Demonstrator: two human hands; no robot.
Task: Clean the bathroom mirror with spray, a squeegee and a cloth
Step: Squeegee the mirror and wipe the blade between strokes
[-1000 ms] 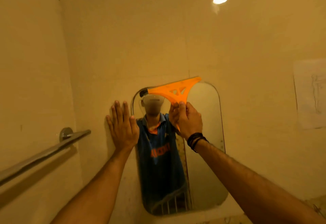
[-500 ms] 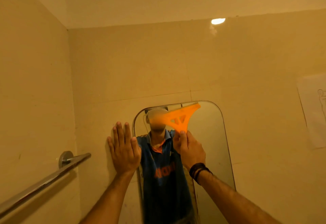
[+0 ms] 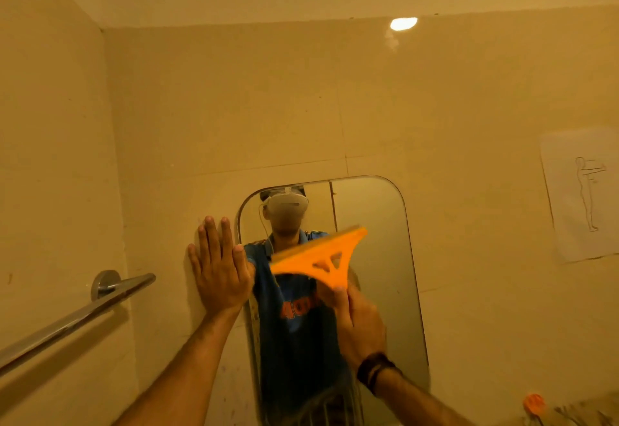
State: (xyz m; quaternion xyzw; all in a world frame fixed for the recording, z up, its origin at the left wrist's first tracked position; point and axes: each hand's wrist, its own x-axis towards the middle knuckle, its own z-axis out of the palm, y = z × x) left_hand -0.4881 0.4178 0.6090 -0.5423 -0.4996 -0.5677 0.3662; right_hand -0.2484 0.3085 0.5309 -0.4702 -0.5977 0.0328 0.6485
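Observation:
A tall mirror (image 3: 378, 258) with rounded corners hangs on the beige tiled wall. My right hand (image 3: 358, 321) grips the handle of an orange squeegee (image 3: 321, 258), whose blade lies tilted across the mirror's middle, right end higher. My left hand (image 3: 219, 268) presses flat on the wall at the mirror's left edge, fingers straight and pointing up. The glass reflects a person in a blue shirt wearing a headset. No spray or cloth is in view.
A chrome towel bar (image 3: 77, 318) juts from the left wall near my left forearm. A paper sheet with a figure sketch (image 3: 582, 194) is stuck on the wall at right. An orange object (image 3: 534, 404) sits at the bottom right. A lamp glare (image 3: 403, 23) shows high up.
The squeegee has slid down the mirror from its top edge to its middle, with my right hand following. My left hand stays flat on the wall. The camera tilted upward.

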